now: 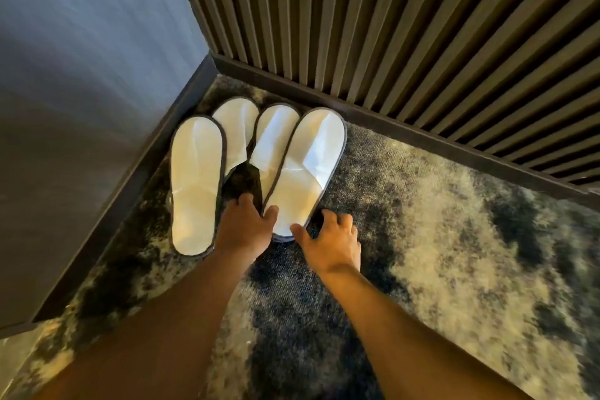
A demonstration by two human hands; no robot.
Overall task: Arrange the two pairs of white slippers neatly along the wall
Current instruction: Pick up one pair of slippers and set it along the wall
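Observation:
White slippers with dark trim lie in the corner on the carpet, toes toward the slatted wall. The leftmost slipper point(194, 185) lies flat beside the grey wall's baseboard. Two middle slippers point(238, 133) point(274, 140) overlap, partly hidden. The rightmost slipper point(308, 169) lies over them, tilted. My left hand point(243, 224) rests at the heel area between the slippers, fingers spread, its thumb on the rightmost slipper's heel edge. My right hand point(331, 237) has its fingers apart around the same heel, thumb touching its tip.
A slatted wooden wall point(406, 26) with a dark baseboard point(406, 130) runs along the back. A smooth grey wall point(81, 75) closes the left side. Mottled dark and beige carpet point(454, 253) stretches to the right.

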